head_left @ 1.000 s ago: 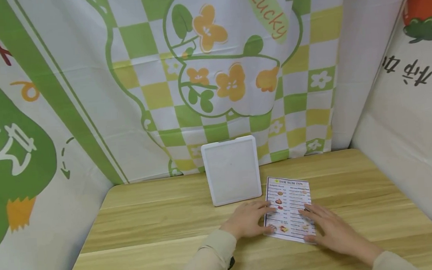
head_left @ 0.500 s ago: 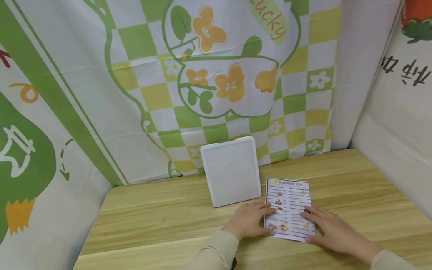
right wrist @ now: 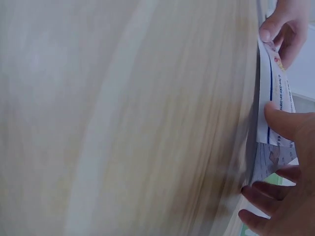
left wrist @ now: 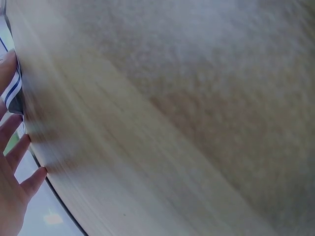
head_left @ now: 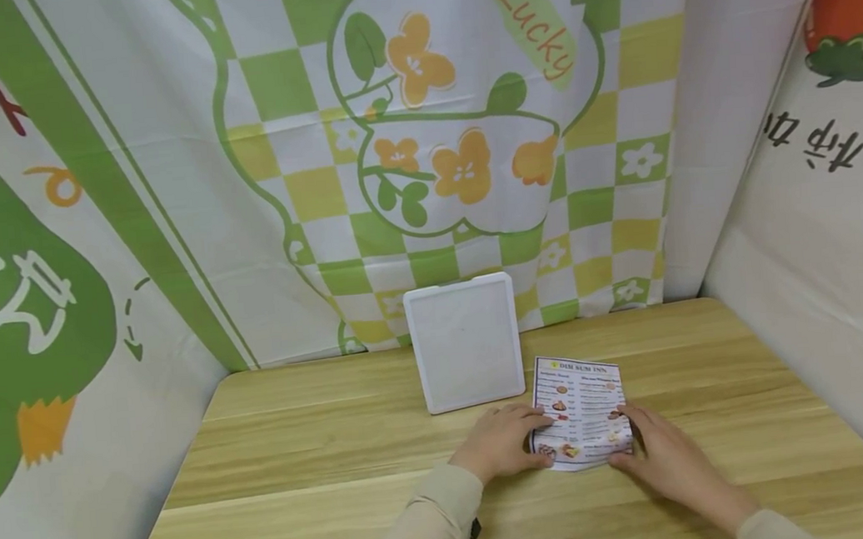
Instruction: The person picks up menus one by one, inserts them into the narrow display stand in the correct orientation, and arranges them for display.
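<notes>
A printed menu [head_left: 581, 413] headed "DIM SUM INN" lies on the wooden table, its near edge lifted and bowed. My left hand [head_left: 500, 444] pinches its lower left side, the thumb at the near corner. The right hand [head_left: 674, 463] holds the opposite side; in the right wrist view its thumb [right wrist: 281, 122] lies on top of the sheet and other fingers reach below. In that view the near end of the menu [right wrist: 274, 91] stands off the wood. The left wrist view catches only the sheet's striped edge [left wrist: 14, 91] by the left thumb.
A white framed board [head_left: 464, 344] leans upright behind the left hand, close to the menu's upper left corner. Patterned cloth [head_left: 462, 167] hangs behind the table [head_left: 301, 446], with printed panels at both sides.
The menu's near edge has risen and curved, where before it lay flat. My right hand has turned inward slightly, its fingers drawing in around the sheet's right side; the board has stayed put.
</notes>
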Demonstrator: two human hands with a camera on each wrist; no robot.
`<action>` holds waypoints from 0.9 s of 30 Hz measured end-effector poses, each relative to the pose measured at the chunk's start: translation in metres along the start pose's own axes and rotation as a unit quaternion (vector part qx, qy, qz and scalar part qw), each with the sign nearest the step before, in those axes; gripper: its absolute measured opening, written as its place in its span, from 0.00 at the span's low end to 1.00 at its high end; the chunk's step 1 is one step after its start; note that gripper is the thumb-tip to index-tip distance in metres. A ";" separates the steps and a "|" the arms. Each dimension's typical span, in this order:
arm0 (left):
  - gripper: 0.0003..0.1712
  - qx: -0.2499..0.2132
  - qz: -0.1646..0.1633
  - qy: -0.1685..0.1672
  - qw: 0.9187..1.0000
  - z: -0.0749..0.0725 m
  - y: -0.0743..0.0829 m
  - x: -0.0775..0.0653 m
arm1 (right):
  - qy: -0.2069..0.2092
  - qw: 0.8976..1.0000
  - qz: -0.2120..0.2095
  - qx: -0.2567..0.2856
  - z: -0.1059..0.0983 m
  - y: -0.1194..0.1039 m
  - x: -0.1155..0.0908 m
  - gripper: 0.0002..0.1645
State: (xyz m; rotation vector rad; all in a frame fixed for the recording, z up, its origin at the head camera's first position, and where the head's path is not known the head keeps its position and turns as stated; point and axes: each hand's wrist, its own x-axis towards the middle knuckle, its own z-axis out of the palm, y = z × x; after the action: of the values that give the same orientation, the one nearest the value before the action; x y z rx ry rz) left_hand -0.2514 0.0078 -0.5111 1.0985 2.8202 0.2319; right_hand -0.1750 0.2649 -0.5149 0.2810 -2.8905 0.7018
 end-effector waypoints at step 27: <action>0.42 -0.067 -0.055 0.043 0.995 0.002 0.006 -0.003 | 0.026 0.952 0.181 0.244 0.002 -0.014 0.017 0.34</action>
State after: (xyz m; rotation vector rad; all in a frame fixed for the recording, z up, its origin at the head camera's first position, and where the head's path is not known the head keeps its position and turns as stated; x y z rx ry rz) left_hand -0.2445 0.0102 -0.5115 0.9232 2.8798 0.4626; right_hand -0.1883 0.2496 -0.5072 -0.2239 -2.6962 1.4617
